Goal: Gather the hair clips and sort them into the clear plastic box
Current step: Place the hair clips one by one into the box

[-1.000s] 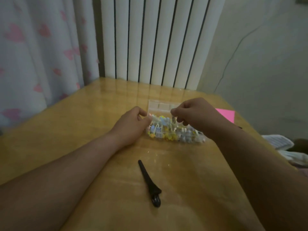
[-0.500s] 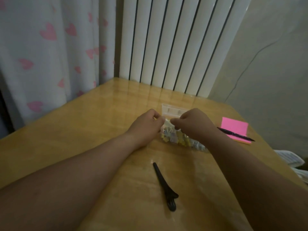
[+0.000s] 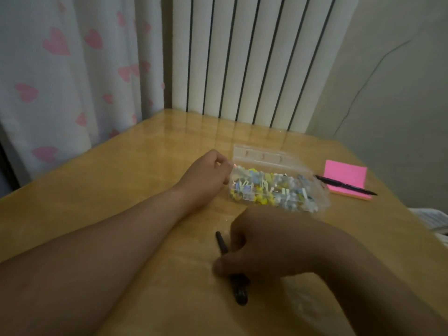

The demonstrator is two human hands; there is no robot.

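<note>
A clear plastic box [image 3: 264,155] lies open on the wooden table, its tray full of several small yellow, blue and white hair clips [image 3: 271,187]. My left hand [image 3: 206,175] pinches the box's left end with curled fingers. Nearer to me, a long black hair clip [image 3: 221,243] lies on the table. My right hand [image 3: 264,246] is curled over its middle, thumb and fingers closed round it, hiding most of it. The clip's dark rear end sticks out below the hand.
A pink sticky-note pad [image 3: 346,178] with a black pen [image 3: 344,185] across it sits right of the box. A white radiator [image 3: 242,57] and a heart-print curtain [image 3: 60,69] stand behind the table [image 3: 121,185]. Papers [image 3: 434,219] lie off the right edge.
My right hand has left the box and come back toward me, closing on the black clip. The left hand stays at the box's left end. The camera view shifted.
</note>
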